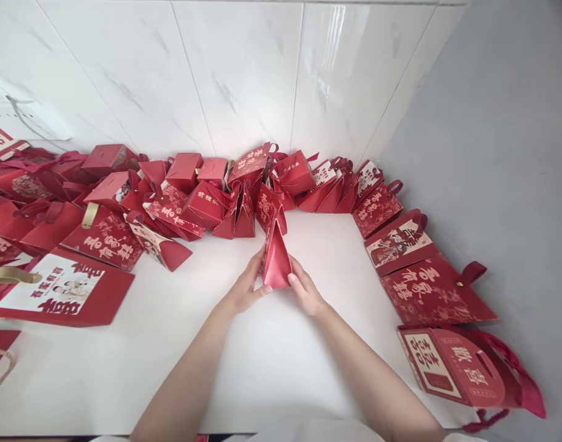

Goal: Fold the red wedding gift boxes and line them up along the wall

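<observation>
Between my two hands stands a small red triangular gift box [277, 261], its plain side turned toward me. My left hand [250, 287] grips its left side, the thumb at the lower left corner. On the other side my right hand [305, 287] holds the lower right edge, thumb on the front. The fingers behind the box are partly hidden. Just beyond it, a patterned red box [266, 205] leans among the row of others, and the top of the held box overlaps it in view.
Red gift boxes line the back of the white table [281, 344] against a tiled wall [244, 73]. More boxes pile up at left, including a large one with a white label [55, 285]. Along the right edge lie a patterned box [428, 291] and a ribboned box [451, 365].
</observation>
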A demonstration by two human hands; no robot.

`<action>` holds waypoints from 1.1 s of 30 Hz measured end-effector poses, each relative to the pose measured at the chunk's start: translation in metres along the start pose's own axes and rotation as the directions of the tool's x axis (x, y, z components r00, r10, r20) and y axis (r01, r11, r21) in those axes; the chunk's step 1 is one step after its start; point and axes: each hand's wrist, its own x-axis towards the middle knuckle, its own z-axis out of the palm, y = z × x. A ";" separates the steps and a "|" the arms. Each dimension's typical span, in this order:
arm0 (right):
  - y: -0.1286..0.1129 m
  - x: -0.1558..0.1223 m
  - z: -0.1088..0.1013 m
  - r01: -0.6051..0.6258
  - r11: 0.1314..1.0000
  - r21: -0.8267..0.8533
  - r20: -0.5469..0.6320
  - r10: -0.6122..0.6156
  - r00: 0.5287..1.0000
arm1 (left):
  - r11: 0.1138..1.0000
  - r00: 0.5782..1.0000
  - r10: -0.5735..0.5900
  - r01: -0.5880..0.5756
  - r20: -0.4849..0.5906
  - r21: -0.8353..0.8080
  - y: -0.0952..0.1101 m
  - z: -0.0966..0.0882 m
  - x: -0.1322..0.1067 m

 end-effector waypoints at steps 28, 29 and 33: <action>0.007 -0.002 0.004 -0.205 0.948 -0.243 -0.353 0.110 0.929 | 0.821 0.918 0.241 -0.020 -0.315 0.570 0.017 0.015 0.001; 0.007 -0.002 0.004 -0.200 0.954 -0.225 -0.347 0.114 0.931 | 0.837 0.918 0.232 -0.020 -0.323 0.547 0.017 0.015 0.001; 0.006 -0.004 0.004 -0.161 0.974 -0.159 -0.255 0.117 0.960 | 0.931 0.911 0.181 -0.037 -0.370 0.363 0.013 0.015 0.003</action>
